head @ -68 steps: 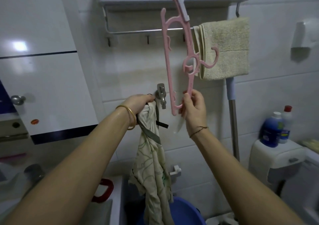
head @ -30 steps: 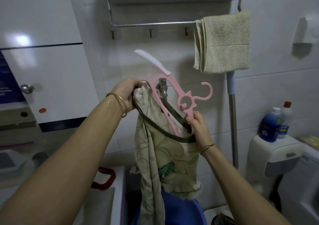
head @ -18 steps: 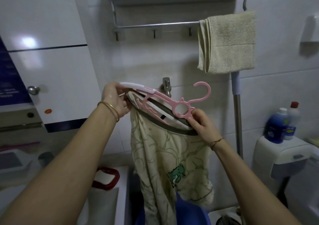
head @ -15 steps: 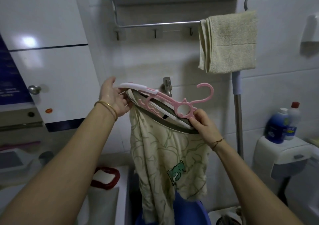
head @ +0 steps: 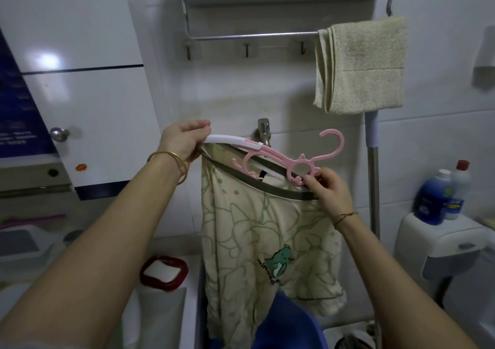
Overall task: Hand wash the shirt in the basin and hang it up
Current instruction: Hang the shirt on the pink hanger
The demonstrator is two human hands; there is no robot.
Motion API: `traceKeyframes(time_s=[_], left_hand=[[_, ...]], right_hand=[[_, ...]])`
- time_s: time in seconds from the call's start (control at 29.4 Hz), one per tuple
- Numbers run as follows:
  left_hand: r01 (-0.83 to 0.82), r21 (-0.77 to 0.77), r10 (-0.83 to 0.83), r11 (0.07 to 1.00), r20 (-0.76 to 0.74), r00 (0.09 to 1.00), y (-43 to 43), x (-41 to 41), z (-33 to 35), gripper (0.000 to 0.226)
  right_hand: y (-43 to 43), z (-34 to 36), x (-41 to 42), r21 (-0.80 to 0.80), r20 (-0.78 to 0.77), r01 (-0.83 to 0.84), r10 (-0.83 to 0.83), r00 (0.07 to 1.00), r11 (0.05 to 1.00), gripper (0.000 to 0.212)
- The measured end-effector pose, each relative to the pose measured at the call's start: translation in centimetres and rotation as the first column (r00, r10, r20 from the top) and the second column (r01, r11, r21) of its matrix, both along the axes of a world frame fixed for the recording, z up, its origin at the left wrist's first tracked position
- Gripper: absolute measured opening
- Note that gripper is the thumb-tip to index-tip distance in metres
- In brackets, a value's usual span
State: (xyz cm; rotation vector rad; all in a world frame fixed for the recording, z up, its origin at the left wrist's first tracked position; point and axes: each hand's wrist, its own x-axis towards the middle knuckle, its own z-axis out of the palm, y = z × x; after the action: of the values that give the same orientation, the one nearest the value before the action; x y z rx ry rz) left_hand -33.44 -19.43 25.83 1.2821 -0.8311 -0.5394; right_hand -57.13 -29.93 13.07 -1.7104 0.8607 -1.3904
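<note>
A wet cream shirt [head: 257, 244] with a green leaf print, a small dinosaur picture and a grey-green collar hangs in front of the tiled wall. A pink hanger [head: 284, 161] with a white arm tip lies tilted across the collar opening. My left hand [head: 184, 141] pinches the hanger's white end together with the left side of the collar. My right hand [head: 328, 189] grips the hanger's ringed middle and the right side of the collar. The shirt's hem dangles into the blue basin [head: 289, 324] below.
A metal rail [head: 251, 36] with small hooks runs above, with a beige towel [head: 360, 64] draped at its right end. A tap [head: 263, 131] sticks out behind the hanger. A red soap dish [head: 164, 269] sits lower left, detergent bottles [head: 442, 196] at the right, a mop pole [head: 372, 177] beside them.
The hanger came down from upright at the rail and tilted flat into the shirt's collar. My left hand shifted onto its white tip, and the shirt spread open between both hands.
</note>
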Motion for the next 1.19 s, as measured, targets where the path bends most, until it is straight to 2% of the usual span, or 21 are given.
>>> traceKeyframes(time_s=[0.03,0.07,0.1,0.17,0.24,0.27,0.34,0.41,0.48,0.61,0.65,0.71,0.75,0.78,0.85,0.92,1.09,1.19], left_hand=[[-0.095,0.015,0.091,0.995,0.184,0.979,-0.2,0.3,-0.3,0.020],[-0.196,0.016,0.177,0.980,0.362,0.915,-0.4,0.4,-0.6,0.019],[-0.293,0.001,0.250,0.956,0.517,0.819,-0.5,0.3,-0.9,0.017],[-0.434,-0.053,0.313,0.900,0.770,0.556,-0.6,0.0,-1.4,0.011],[-0.510,-0.105,0.272,0.854,0.925,0.265,-0.6,-0.4,-2.0,0.013],[-0.522,-0.125,0.248,0.843,0.953,0.172,-0.6,-0.7,-2.2,0.016],[-0.524,-0.163,0.259,0.836,0.959,0.114,-0.5,-1.2,-2.2,0.018],[-0.471,-0.208,0.318,0.857,0.933,0.167,-0.6,-2.2,-1.8,0.018],[-0.372,-0.214,0.331,0.903,0.899,0.286,-1.0,-3.8,-1.4,0.016],[-0.157,0.025,0.069,0.987,0.820,0.569,-1.2,-5.0,-0.7,0.015],[-0.147,0.027,0.067,0.989,0.801,0.595,-1.0,-4.5,-0.6,0.017],[-0.234,-0.049,0.165,0.971,0.845,0.508,-0.9,-2.9,-0.3,0.021],[-0.260,-0.060,0.178,0.964,0.869,0.461,-0.9,-2.1,-0.2,0.024],[-0.252,-0.026,0.143,0.967,0.878,0.458,-1.1,-1.5,-0.2,0.026],[-0.163,0.121,-0.002,0.979,0.807,0.591,-1.2,-0.9,-0.6,0.029],[-0.059,0.203,-0.101,0.977,0.693,0.714,-1.0,-0.5,-1.1,0.029],[0.079,0.101,-0.120,0.992,0.505,0.855,-0.2,0.3,-1.4,0.012],[0.073,-0.023,-0.058,0.997,0.399,0.915,-0.2,0.3,-1.2,0.013]], right_hand=[[-0.1,0.3,0.0,-0.019,-0.029,0.036,-0.036,0.999,0.999,0.007],[-0.2,0.6,0.1,-0.041,-0.062,0.073,-0.075,0.995,0.997,0.007],[-0.3,0.9,0.3,-0.066,-0.099,0.106,-0.112,0.989,0.992,0.009],[-0.3,1.5,0.7,-0.133,-0.198,0.164,-0.189,0.962,0.977,0.015],[-0.1,2.4,0.8,-0.219,-0.301,0.217,-0.277,0.912,0.951,0.019],[0.1,3.0,0.8,-0.270,-0.342,0.229,-0.316,0.885,0.935,0.020],[0.6,4.1,0.7,-0.374,-0.417,0.226,-0.381,0.825,0.899,0.022],[1.1,5.2,1.1,-0.459,-0.479,0.209,-0.438,0.761,0.863,0.023],[1.6,6.1,1.6,-0.491,-0.493,0.192,-0.453,0.743,0.850,0.023],[1.3,7.5,1.2,-0.471,-0.406,0.267,-0.476,0.781,0.841,0.026],[1.1,7.7,0.7,-0.466,-0.388,0.290,-0.488,0.782,0.836,0.026],[0.6,7.8,-0.1,-0.441,-0.351,0.322,-0.492,0.797,0.838,0.026],[0.5,7.8,-0.4,-0.427,-0.330,0.328,-0.483,0.811,0.843,0.027],[0.4,7.8,-0.5,-0.414,-0.310,0.330,-0.472,0.825,0.849,0.027],[0.4,7.8,-0.6,-0.393,-0.287,0.334,-0.459,0.841,0.857,0.026],[0.3,7.6,-0.7,-0.378,-0.276,0.344,-0.459,0.844,0.860,0.026],[-0.3,7.5,-0.9,-0.365,-0.271,0.329,-0.437,0.857,0.871,0.027],[-0.5,8.0,-1.0,-0.373,-0.313,0.298,-0.422,0.851,0.878,0.026]])
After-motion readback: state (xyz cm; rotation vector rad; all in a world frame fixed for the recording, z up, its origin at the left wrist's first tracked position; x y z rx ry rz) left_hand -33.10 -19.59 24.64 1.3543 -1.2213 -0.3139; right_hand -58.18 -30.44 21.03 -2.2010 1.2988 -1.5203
